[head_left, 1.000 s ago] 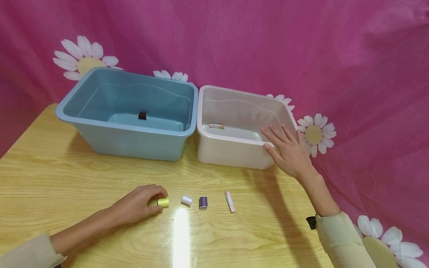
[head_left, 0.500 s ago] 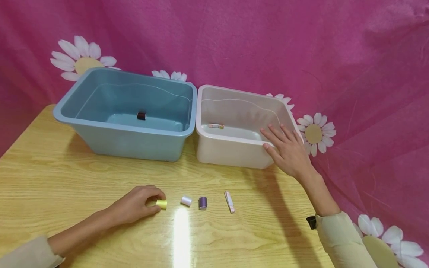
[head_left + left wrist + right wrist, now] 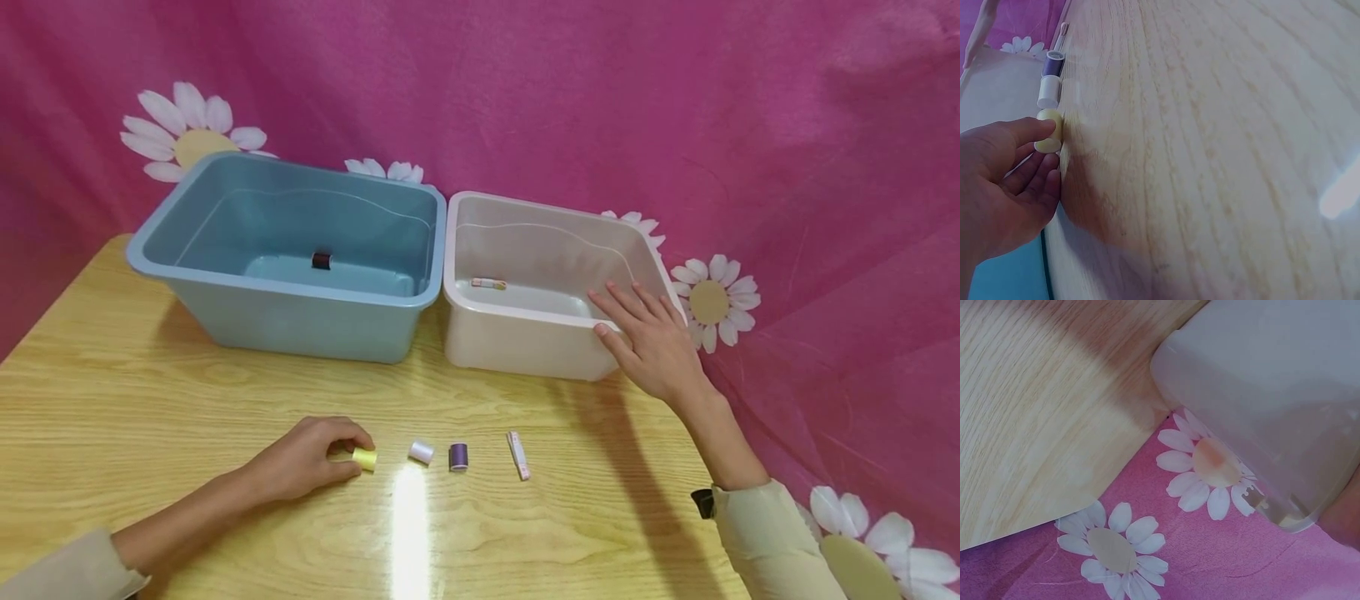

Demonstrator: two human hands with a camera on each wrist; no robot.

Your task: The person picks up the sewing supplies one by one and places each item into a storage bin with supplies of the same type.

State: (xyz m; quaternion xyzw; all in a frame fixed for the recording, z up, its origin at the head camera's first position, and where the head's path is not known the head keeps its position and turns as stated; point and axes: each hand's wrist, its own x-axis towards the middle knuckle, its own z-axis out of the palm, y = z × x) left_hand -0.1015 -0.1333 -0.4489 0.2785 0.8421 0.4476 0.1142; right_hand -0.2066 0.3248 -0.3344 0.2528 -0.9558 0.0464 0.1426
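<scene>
My left hand [image 3: 311, 458] pinches a yellow thread spool [image 3: 365, 459] between thumb and fingers, low at the table; the left wrist view shows the same yellow spool [image 3: 1049, 132] lying on its side. Just right of it come a white thread spool [image 3: 422, 452], a purple thread spool [image 3: 458, 457] and a narrow folded strip with small markings, like a tape measure [image 3: 518, 455]. My right hand [image 3: 652, 346] rests on the right front rim of the whitish bin [image 3: 525, 342], fingers straight and spread over its inside. Only an edge of that hand [image 3: 1344, 515] shows in the right wrist view.
A blue bin [image 3: 300, 321] stands left of the whitish one, with a dark brown thread spool [image 3: 321, 261] inside. Another folded strip [image 3: 489, 284] lies in the whitish bin. Behind the wooden table [image 3: 247, 392] hangs a pink cloth [image 3: 540, 92] with white flowers.
The left hand and yellow spool have shifted very slightly left, away from the white spool, and the spool has turned a little. The right hand keeps its place on the rim.
</scene>
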